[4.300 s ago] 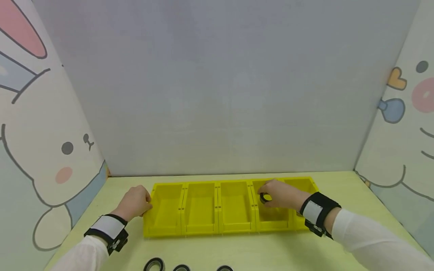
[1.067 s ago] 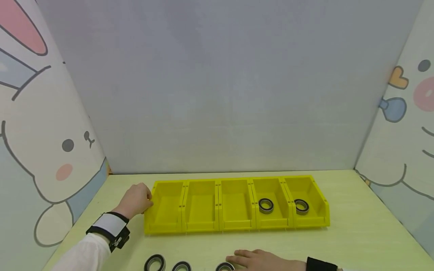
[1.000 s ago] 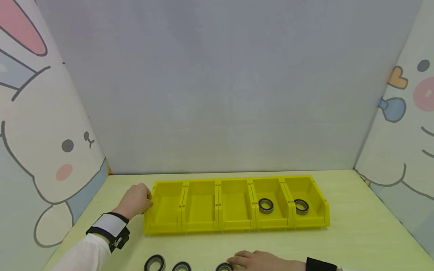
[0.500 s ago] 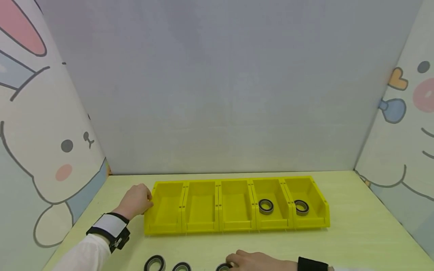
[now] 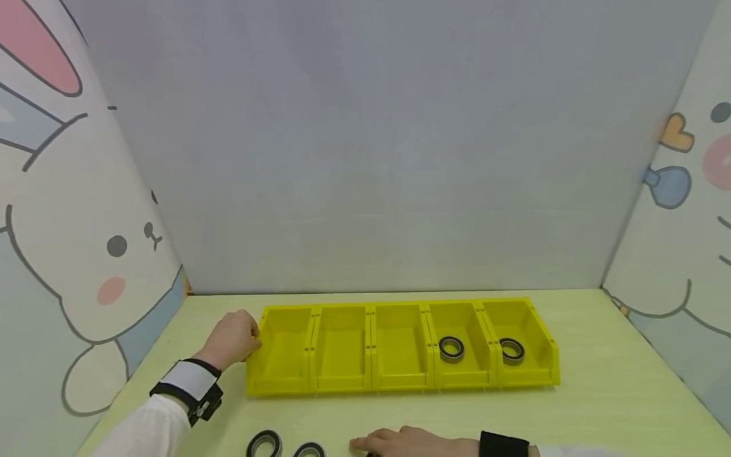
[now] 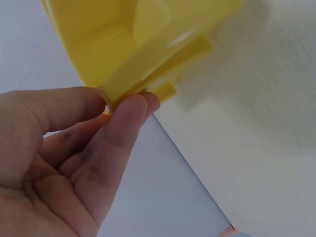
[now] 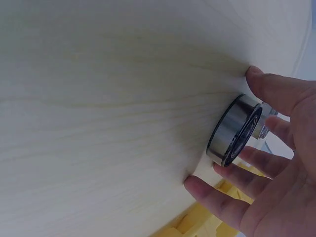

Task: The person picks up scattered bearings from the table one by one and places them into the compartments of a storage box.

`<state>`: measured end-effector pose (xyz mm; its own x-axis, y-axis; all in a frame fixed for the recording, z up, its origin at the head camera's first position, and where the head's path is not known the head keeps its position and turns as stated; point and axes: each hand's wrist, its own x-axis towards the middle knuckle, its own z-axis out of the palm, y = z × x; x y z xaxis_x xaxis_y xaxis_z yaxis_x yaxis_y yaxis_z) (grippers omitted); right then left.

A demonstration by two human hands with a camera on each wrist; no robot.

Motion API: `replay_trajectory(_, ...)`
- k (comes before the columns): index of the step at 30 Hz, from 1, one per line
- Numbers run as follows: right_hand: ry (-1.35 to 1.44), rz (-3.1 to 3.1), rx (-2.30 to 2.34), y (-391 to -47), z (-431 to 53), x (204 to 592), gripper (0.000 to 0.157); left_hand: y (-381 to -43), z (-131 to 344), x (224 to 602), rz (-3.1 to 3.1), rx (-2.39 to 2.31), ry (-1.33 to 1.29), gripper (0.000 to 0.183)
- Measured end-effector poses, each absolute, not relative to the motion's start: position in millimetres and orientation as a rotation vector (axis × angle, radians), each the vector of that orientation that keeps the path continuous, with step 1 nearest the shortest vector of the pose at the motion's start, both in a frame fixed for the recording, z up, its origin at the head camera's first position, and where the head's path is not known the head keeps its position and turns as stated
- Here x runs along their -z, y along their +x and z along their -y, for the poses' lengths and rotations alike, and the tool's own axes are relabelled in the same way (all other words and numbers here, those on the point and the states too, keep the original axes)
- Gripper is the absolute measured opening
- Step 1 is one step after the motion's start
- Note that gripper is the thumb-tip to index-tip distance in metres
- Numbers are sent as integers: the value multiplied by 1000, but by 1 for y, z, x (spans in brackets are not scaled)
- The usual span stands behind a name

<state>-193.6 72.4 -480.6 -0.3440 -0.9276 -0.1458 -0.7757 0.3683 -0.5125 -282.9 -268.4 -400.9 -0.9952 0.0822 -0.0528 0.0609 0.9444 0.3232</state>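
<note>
At the left end of a row of yellow bins [image 5: 342, 384], my left hand [image 5: 231, 339] pinches the bin wall between thumb and fingers; the left wrist view shows the grip on the rim [image 6: 148, 64]. My right hand [image 5: 414, 442] is low over the table's front, fingers spread around a ball bearing [image 7: 232, 131]. In the right wrist view, thumb [image 7: 266, 86] and fingers [image 7: 217, 200] reach to the tabletop on either side of it, with gaps between. From the head view the hand mostly hides this bearing.
Two more bearings, one larger [image 5: 264, 443] and one smaller [image 5: 310, 449], lie left of the right hand. The fourth bin from the left holds a bearing [image 5: 452, 349], as does the fifth, another bearing [image 5: 512, 351]. A grey wall [image 5: 388, 158] stands behind the table.
My right hand left a bearing in the fourth bin and came down to the table front. Lately it has slid left over the bearing there. My left hand has kept its grip.
</note>
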Motion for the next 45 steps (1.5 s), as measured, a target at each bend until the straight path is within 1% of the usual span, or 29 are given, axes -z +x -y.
replay_trajectory(4,-1600,-2202,491,-189,-74,472,42,-282,268,402,-3036,-509,109,10)
replay_trajectory(16,-1859,-2127,329,-190,-70,450,34,-283,267,402,-3033,-514,98,7)
replay_trajectory(19,-1874,-2117,279,-191,-67,448,32,-283,267,401,-3037,-511,110,6)
replay_trajectory(26,-1799,-2103,276,-192,-62,442,29,-282,266,400,-3019,-526,76,6)
replay_trajectory(34,-2000,-2105,123,-199,-61,433,23,-280,266,396,-3015,-527,90,7)
replay_trajectory(40,-2046,-2152,8,-204,-56,424,18,-281,266,397,-3009,-523,72,8)
replay_trajectory(42,-2009,-2185,-23,-207,-56,419,20,-281,266,398,-3013,-520,79,7)
replay_trajectory(45,-1863,-2231,-14,-217,-58,408,31,-282,266,400,-3029,-513,101,6)
